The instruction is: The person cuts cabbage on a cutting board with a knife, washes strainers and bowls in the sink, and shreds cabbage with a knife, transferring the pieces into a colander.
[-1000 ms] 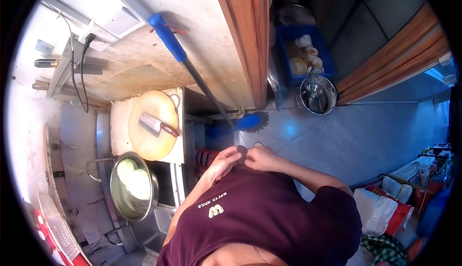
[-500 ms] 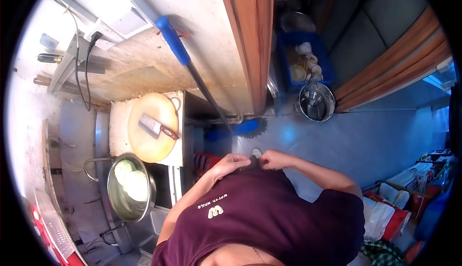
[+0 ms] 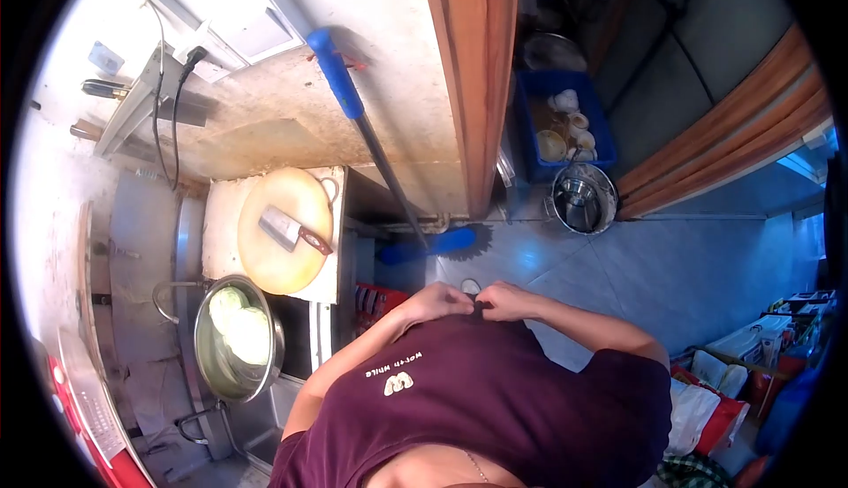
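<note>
My left hand (image 3: 442,302) and my right hand (image 3: 507,301) meet at the front of my waist, by the lower edge of my maroon T-shirt (image 3: 495,382). Both are closed, with thumbs and fingertips pinching. A small piece of dark cloth (image 3: 478,310) shows between them; I cannot make out whether it is a waistband or something else. To the left, a cleaver (image 3: 283,229) with a brown handle lies on a round chopping board (image 3: 281,272). Below the board is a metal pot (image 3: 205,369) holding pale green cabbage-like vegetables (image 3: 243,333).
A blue-handled broom (image 3: 380,157) leans against the wall, its blue head on the tiled floor. Near the doorway stand a metal bucket (image 3: 609,201) and a blue crate (image 3: 530,113) with cups in it. Bags and boxes (image 3: 702,408) are piled at right.
My hands have come closer together at the waist, and less of the dark cloth shows between them. The whole view has shifted slightly; the cleaver, pot and broom stay put.
</note>
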A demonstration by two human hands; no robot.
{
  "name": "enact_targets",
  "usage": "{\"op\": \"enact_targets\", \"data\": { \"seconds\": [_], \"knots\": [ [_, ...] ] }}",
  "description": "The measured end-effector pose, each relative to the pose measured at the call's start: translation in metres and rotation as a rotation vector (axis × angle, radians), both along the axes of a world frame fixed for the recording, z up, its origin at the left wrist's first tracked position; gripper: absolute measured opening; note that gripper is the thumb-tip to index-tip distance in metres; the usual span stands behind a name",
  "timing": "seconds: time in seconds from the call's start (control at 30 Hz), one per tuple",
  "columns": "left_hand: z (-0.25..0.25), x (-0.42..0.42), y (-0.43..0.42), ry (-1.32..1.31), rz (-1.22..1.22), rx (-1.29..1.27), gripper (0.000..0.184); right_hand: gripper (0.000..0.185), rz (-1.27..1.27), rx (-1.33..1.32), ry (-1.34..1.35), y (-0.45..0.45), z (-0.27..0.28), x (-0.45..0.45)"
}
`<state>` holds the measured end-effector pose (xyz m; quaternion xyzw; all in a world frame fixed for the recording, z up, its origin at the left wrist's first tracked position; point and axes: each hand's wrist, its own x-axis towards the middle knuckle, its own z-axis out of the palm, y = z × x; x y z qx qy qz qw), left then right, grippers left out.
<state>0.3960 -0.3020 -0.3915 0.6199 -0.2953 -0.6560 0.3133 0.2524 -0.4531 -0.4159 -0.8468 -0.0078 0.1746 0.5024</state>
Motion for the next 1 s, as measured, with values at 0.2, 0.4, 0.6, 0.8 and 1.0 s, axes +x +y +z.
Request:
{"op": "enact_targets", "data": {
  "seconds": [0.2, 0.4, 0.6, 0.8, 1.0],
  "knots": [
    [-0.016, 0.000, 0.007, -0.004, 0.017, -0.221, 0.020, 0.011, -0.032, 0.080, -0.027, -0.002, -0.011, -0.002],
    [0.008, 0.007, -0.001, -0.400, -0.303, -0.343, 0.019, 0.012, -0.091, 0.076, -0.013, -0.001, -0.015, 0.001],
    [0.005, 0.013, -0.003, -0.402, -0.448, -0.452, 0.024, 0.013, -0.370, 0.279, 0.074, 0.010, -0.034, -0.002],
    [0.015, -0.012, -0.022, -0.840, -0.494, -0.198, 0.024, 0.011, -0.308, -0.023, -0.312, 0.009, -0.025, -0.001],
    [0.028, -0.020, -0.028, -0.969, -0.470, -0.178, 0.026, 0.010, -0.214, 0.025, -0.355, 0.002, -0.017, -0.003]
  ]
}}
